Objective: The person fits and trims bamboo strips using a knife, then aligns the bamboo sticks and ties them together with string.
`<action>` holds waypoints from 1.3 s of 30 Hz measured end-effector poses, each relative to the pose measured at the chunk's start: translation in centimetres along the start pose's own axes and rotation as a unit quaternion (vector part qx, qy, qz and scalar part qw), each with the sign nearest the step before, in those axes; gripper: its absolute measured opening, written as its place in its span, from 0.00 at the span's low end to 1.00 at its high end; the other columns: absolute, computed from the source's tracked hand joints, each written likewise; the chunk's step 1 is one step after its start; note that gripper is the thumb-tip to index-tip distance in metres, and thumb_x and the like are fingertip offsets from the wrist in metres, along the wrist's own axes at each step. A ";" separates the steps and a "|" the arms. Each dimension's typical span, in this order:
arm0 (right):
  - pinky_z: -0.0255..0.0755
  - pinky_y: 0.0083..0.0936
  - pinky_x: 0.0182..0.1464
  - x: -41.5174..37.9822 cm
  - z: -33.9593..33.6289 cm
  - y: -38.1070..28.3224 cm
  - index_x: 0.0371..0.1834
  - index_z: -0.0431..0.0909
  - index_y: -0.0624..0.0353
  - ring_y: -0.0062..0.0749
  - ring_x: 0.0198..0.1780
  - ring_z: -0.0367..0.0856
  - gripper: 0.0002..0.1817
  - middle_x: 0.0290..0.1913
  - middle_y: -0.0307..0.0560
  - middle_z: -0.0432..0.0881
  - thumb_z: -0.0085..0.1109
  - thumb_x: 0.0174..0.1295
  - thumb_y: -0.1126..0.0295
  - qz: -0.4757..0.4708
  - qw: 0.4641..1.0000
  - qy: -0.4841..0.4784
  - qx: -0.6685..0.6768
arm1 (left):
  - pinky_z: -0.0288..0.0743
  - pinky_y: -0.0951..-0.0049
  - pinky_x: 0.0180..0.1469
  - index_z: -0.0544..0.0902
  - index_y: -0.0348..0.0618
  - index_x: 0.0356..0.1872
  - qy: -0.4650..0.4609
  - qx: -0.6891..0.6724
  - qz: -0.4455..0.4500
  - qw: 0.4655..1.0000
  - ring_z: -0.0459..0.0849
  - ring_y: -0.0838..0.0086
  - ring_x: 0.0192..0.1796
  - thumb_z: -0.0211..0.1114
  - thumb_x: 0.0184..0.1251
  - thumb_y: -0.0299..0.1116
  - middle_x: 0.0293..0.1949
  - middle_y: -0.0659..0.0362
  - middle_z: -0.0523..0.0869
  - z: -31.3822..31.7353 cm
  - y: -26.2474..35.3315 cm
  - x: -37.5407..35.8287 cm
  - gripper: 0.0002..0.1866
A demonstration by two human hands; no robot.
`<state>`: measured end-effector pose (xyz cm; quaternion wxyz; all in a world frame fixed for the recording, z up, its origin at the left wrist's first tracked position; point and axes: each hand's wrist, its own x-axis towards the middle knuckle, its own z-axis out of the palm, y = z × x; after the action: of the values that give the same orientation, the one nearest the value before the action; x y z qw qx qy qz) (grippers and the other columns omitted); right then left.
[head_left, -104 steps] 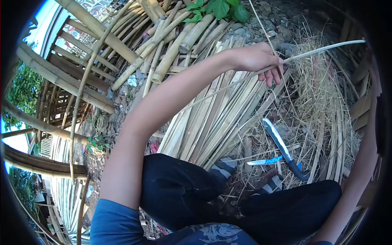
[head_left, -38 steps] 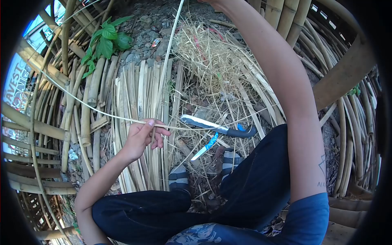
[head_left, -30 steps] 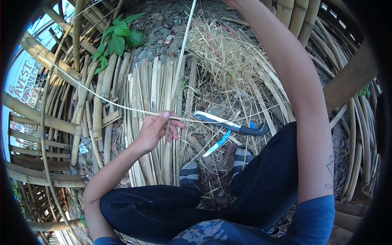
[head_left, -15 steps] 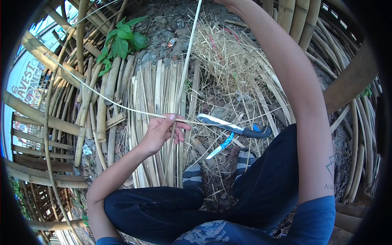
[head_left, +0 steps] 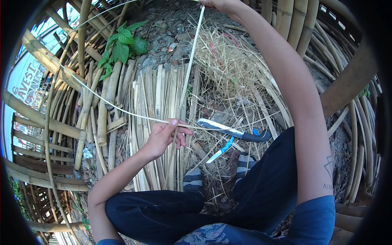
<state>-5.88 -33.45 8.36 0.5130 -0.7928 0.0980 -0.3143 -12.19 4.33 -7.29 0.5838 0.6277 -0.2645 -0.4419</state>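
Note:
My left hand (head_left: 164,138) pinches two thin bamboo strips where they cross, thumb on top and other fingers loosely curled. One pale bamboo strip (head_left: 190,65) runs from there up to my right hand (head_left: 218,4), which grips its far end at the top edge of the head view. The fingers of that hand are partly cut off. Another thin strip (head_left: 110,105) bows out to the left from my left hand. Below and behind the left hand lies a row of split bamboo slats (head_left: 157,90).
A large knife with a dark hooked handle (head_left: 256,137) and a smaller blue-handled knife (head_left: 225,147) lie on the straw-littered ground. Beyond are a heap of shavings (head_left: 228,61), a green plant (head_left: 122,45) and stacked bamboo poles (head_left: 110,87). More bamboo stands at right (head_left: 308,26).
My right hand has come slightly down and left, showing more of its fingers, with the strip still held. My left hand keeps its pinch, a little lower in view.

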 end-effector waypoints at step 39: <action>0.72 0.39 0.46 -2.1 1.4 -0.3 0.35 0.85 0.55 0.46 0.42 0.84 0.18 0.34 0.53 0.85 0.54 0.64 0.53 -0.011 0.976 0.091 -0.197 | 0.77 0.77 0.27 0.72 0.28 0.51 0.004 0.025 0.014 1.000 0.83 0.71 0.29 0.39 0.80 0.40 0.42 0.43 0.84 0.8 0.2 0.1 0.21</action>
<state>-6.73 -31.23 7.35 0.3320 -0.8474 0.1953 -0.3653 -12.79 3.77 -7.03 0.5749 0.6402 -0.2824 -0.4241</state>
